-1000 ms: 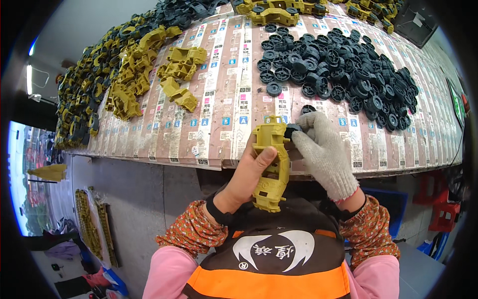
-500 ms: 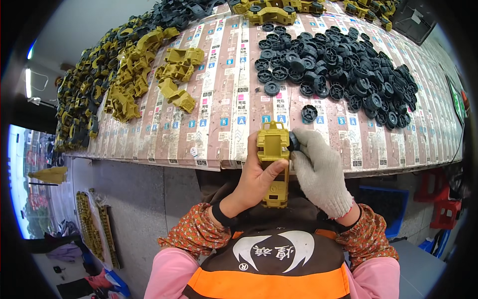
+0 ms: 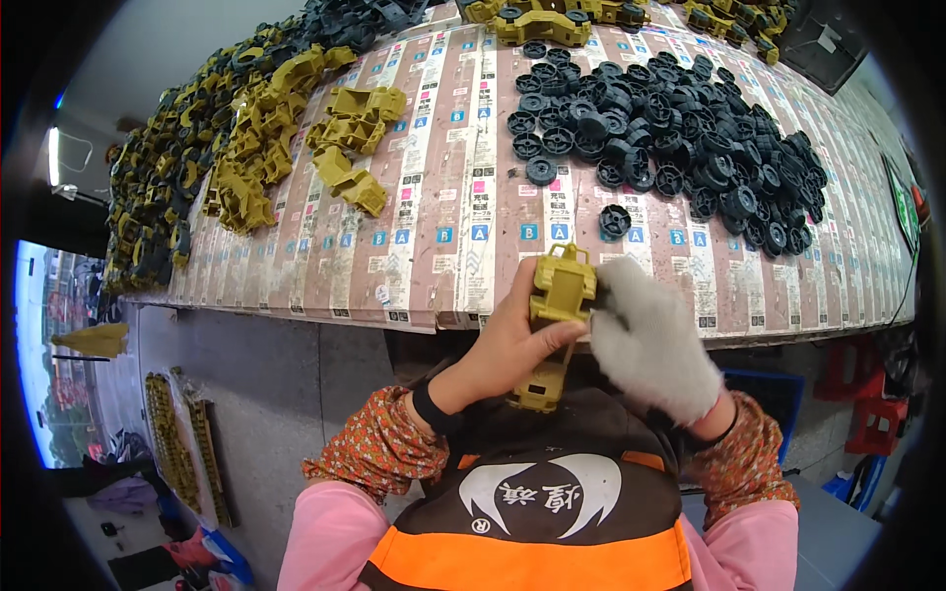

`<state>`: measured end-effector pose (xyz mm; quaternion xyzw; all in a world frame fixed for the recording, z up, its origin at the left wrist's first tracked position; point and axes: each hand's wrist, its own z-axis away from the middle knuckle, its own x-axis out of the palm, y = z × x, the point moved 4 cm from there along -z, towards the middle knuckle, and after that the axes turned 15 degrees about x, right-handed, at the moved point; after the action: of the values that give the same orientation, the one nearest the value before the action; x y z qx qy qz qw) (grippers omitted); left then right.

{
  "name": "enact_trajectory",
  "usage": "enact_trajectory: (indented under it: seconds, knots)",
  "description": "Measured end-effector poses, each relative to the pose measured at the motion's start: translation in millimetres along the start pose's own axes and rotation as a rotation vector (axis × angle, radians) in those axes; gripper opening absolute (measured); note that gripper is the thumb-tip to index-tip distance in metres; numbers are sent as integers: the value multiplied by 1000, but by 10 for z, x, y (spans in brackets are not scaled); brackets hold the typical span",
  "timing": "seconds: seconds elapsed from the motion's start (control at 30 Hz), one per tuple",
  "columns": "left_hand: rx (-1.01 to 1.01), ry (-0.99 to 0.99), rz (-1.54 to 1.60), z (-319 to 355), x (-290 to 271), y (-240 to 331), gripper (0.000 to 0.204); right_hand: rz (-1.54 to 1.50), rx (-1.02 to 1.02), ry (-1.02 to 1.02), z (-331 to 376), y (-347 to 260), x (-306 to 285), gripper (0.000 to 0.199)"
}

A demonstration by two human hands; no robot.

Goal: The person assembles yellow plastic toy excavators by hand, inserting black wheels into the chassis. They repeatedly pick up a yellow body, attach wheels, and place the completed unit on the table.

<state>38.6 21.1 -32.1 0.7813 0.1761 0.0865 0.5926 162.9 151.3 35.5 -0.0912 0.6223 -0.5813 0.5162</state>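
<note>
No bin or tray is showing; loose parts are lying straight on the paper-covered table (image 3: 463, 197): a heap of black wheels (image 3: 680, 148) to the right, yellow frames (image 3: 296, 128) to the left. The bare left hand (image 3: 507, 345) is gripping a yellow toy chassis (image 3: 558, 310) upright near the table's front edge, fingers curled around it. The gloved right hand (image 3: 650, 340) is pressing against its right side, its grip hidden.
</note>
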Motion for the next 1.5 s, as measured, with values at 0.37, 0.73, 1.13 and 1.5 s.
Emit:
enact_trajectory:
  seconds: [0.37, 0.73, 1.13, 1.5]
  knots:
    - [-191, 491, 447, -49, -214, -74, 52, 661, -117, 256, -722, 145, -209, 21]
    - [-59, 608, 471, -146, -245, -46, 52, -125, -58, -35, 35, 146, 256, 21]
    - [87, 588, 338, -109, -216, 20, 48, -300, -28, -11, 274, 255, 373, 28]
    - [341, 546, 365, -88, 32, 162, 73, -195, -94, 28, 436, 240, 456, 34]
